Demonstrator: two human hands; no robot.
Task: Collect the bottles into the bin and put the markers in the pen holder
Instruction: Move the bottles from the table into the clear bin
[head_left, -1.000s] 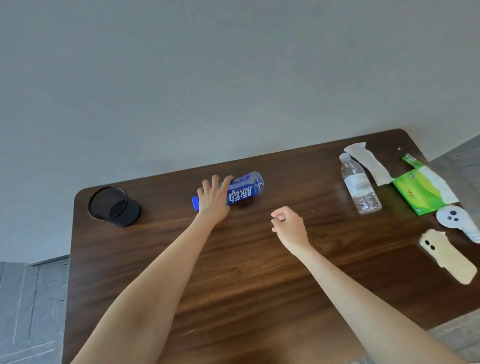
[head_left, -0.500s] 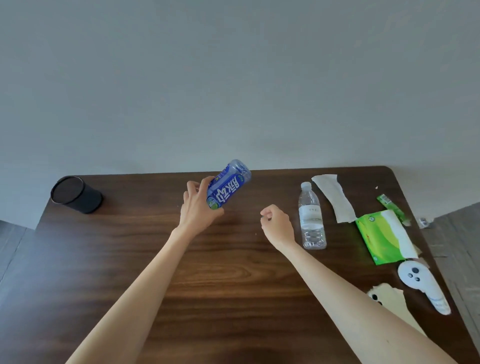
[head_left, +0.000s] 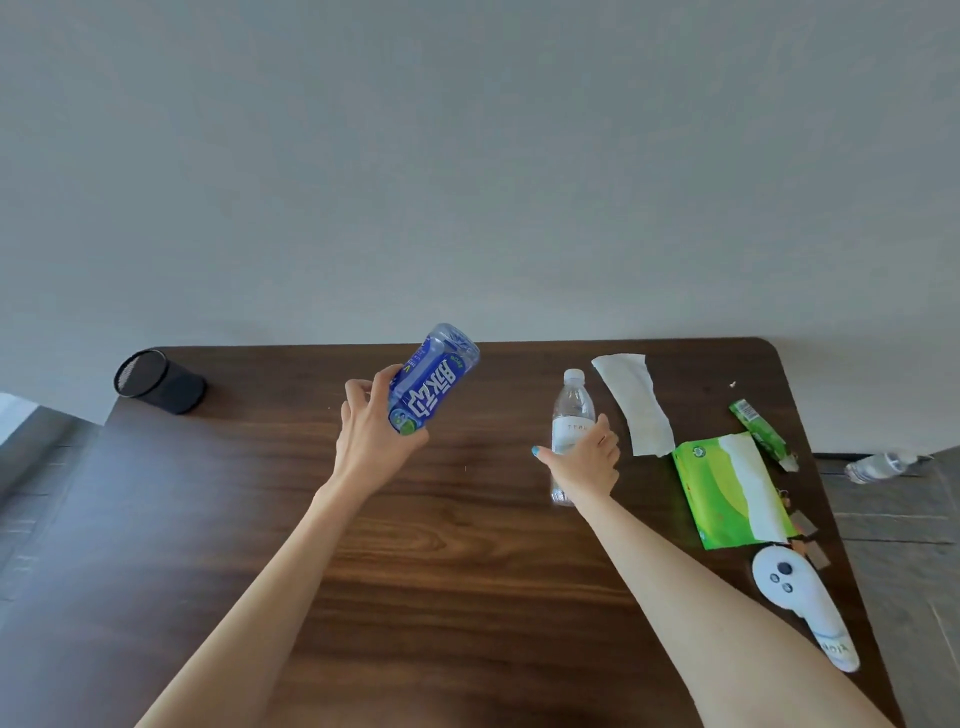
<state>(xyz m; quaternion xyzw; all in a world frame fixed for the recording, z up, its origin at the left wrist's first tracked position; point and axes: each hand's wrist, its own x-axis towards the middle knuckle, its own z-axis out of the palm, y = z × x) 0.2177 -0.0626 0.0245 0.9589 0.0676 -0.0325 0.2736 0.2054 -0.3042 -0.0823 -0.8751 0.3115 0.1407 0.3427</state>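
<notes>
My left hand (head_left: 371, 436) holds a blue-labelled bottle (head_left: 434, 382) lifted off the dark wooden table (head_left: 249, 519), its base tilted up and away. My right hand (head_left: 584, 460) rests over the lower half of a clear water bottle (head_left: 571, 410) that lies on the table, fingers curled around it. A black mesh pen holder (head_left: 158, 382) stands at the table's far left corner. Another clear bottle (head_left: 878, 466) lies on the floor past the right edge. No markers or bin are in view.
To the right lie a white tissue (head_left: 636, 402), a green tissue pack (head_left: 727, 499), a green wrapper (head_left: 761, 434) and a white controller (head_left: 802, 603). A grey wall rises right behind the table's far edge.
My left hand picked the blue bottle up from the table and raised it. My right hand moved right and closed over the clear bottle. The view shifted right.
</notes>
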